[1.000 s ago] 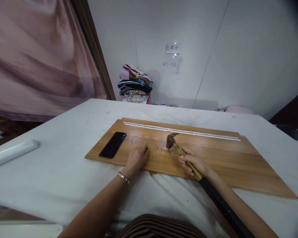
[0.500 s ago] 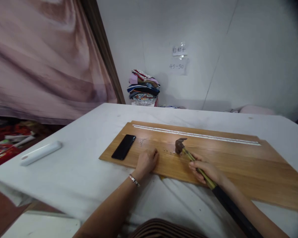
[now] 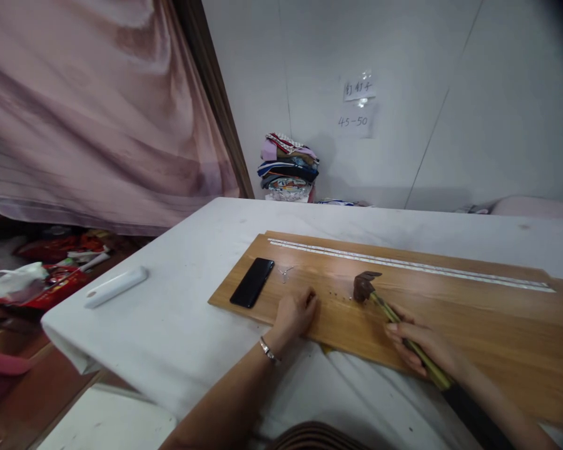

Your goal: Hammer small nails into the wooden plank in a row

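My right hand (image 3: 415, 337) is closed around the handle of a claw hammer (image 3: 365, 286). Its rusty head is low over the wooden board (image 3: 478, 337), beside a short row of small nail heads (image 3: 340, 295). Whether the hammer face touches a nail cannot be made out. Resting on the board's near part, my left hand (image 3: 296, 312) has its fingers curled in, and nothing shows in them. Several loose nails (image 3: 285, 273) lie just beyond it, close to a black phone (image 3: 252, 282).
Two white measuring strips (image 3: 403, 264) run along the board's far side. The board lies on a white-covered table (image 3: 182, 275), with a white elongated object (image 3: 116, 286) at left. Folded clothes (image 3: 288, 169) are stacked behind the table; a pink curtain (image 3: 122, 112) hangs at left.
The camera view has turned slightly left, so everything sits farther right. My right hand keeps its hold on the hammer by the nail heads; my left hand stays curled on the board.
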The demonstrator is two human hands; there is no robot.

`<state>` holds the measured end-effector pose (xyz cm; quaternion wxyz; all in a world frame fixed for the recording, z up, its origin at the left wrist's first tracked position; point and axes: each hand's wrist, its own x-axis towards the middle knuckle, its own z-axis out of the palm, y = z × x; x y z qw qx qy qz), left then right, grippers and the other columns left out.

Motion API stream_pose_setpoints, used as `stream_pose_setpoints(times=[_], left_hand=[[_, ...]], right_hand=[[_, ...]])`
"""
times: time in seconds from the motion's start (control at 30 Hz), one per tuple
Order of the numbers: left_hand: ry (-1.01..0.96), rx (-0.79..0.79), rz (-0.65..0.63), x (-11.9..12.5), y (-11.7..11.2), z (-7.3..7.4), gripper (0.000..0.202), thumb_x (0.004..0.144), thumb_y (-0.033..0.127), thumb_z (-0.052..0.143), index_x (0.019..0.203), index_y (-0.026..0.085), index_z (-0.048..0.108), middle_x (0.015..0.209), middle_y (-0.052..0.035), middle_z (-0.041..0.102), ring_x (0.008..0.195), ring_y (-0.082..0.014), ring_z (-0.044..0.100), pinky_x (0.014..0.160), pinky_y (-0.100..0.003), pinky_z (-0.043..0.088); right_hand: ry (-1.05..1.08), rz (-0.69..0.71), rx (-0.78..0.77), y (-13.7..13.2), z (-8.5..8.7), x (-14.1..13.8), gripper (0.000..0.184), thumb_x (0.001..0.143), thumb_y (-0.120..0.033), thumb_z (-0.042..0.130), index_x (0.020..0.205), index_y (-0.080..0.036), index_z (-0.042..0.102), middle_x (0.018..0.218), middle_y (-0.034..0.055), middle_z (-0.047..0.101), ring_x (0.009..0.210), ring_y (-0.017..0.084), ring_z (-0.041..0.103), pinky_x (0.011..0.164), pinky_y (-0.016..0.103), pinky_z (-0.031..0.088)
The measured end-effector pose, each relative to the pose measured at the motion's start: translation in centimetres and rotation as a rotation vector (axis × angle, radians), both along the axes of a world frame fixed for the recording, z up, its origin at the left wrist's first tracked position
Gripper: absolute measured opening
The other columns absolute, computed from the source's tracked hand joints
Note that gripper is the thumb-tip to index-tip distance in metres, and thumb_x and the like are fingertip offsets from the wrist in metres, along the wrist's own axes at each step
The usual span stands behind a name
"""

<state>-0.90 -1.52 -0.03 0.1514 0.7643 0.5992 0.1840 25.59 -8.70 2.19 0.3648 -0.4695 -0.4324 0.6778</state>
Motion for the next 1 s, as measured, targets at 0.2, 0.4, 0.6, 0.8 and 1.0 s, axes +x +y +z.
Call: stream_pose_setpoints(times=[0.2,0.4,0.6,0.8,1.0], left_hand=[[0.079,0.054,0.174,-3.4,3.7,2.7,0.021,0.089,0.029,0.047,0.092,0.020,0.065,0.094,-0.0044,0.069,0.084,-0.0153,0.062,0.070,-0.024,0.041],[0.355,-0.015,0.147,-4.5,7.7,3.3,0.025,0.090,0.025,0.044,0.093,0.018,0.067,0.098,-0.0083,0.067,0.092,-0.0177,0.063,0.075,-0.026,0.043],[0.488,-0.050,0.021,-3.6,9.4,2.9,0.030,0.089,0.017,0.037,0.093,0.012,0.067,0.096,-0.0155,0.067,0.089,-0.0236,0.065,0.075,-0.031,0.046],[0.568,-0.063,-0.089,-2.8,10.4,3.8,0.032,0.085,0.008,0.036,0.095,0.009,0.066,0.093,-0.0192,0.067,0.092,-0.0263,0.065,0.078,-0.034,0.047],[0.623,-0.039,-0.132,-2.9,10.3,3.9,0.031,0.083,0.007,0.036,0.094,0.007,0.065,0.092,-0.0203,0.067,0.089,-0.0272,0.066,0.076,-0.034,0.048]], right_hand=[[-0.023,0.006,-0.004,-0.3,1.1,-0.1,0.080,0.080,-0.042,0.058,0.147,-0.013,0.028,0.040,-0.0099,0.043,0.028,0.005,0.028,0.029,0.014,0.029],[-0.008,0.002,-0.012,-0.2,1.4,-0.1,0.086,0.079,-0.042,0.059,0.149,-0.011,0.022,0.039,-0.0100,0.042,0.028,0.006,0.027,0.028,0.014,0.029],[0.052,-0.015,0.006,-0.3,2.3,-0.1,0.082,0.078,-0.036,0.060,0.148,-0.011,0.027,0.038,-0.0106,0.042,0.028,0.005,0.028,0.029,0.013,0.029],[0.114,-0.039,-0.005,0.0,2.6,-0.2,0.076,0.075,-0.029,0.061,0.145,-0.017,0.035,0.048,-0.0099,0.046,0.029,0.005,0.033,0.027,0.014,0.030],[0.107,-0.006,-0.008,0.2,2.1,-0.4,0.073,0.073,-0.028,0.061,0.142,-0.016,0.039,0.047,-0.0105,0.045,0.029,0.005,0.033,0.026,0.014,0.030]])
